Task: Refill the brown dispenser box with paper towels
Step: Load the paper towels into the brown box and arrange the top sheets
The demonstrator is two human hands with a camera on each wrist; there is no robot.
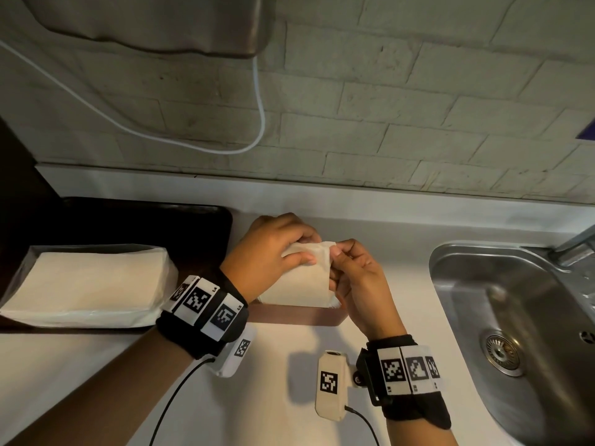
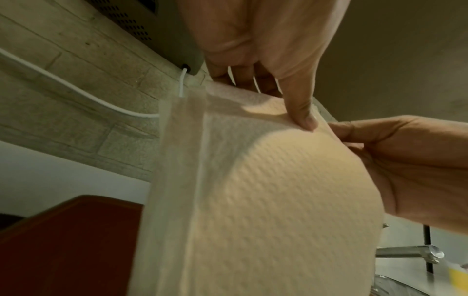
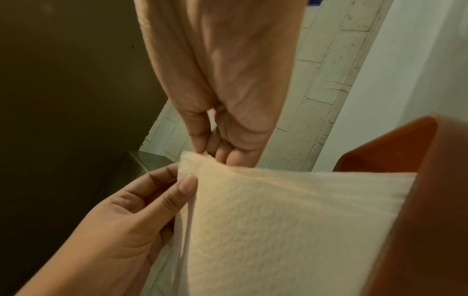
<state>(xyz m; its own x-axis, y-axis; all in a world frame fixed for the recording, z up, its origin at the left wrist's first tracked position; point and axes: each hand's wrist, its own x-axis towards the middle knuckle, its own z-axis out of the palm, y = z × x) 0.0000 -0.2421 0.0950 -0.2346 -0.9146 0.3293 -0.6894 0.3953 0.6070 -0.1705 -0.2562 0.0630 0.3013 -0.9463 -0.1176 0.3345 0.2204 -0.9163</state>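
A stack of cream paper towels [image 1: 299, 286] stands in the brown dispenser box [image 1: 289, 317], of which only the front rim shows below the stack. My left hand [image 1: 306, 249] grips the stack's top from the left, its thumb pressing on the front sheet [image 2: 278, 200]. From the right, my right hand [image 1: 338, 252] pinches the upper corner of the towels [image 3: 278, 220]. In the right wrist view the box wall [image 3: 418, 200] rises beside the stack. The box's inside is hidden.
An opened pack of paper towels [image 1: 83, 284] lies on a dark tray [image 1: 145, 220] at the left. A steel sink [image 1: 515, 317] with a faucet [image 1: 576, 243] is at the right. A metal wall unit [image 1: 161, 24] with a white cable [image 1: 260, 107] hangs above.
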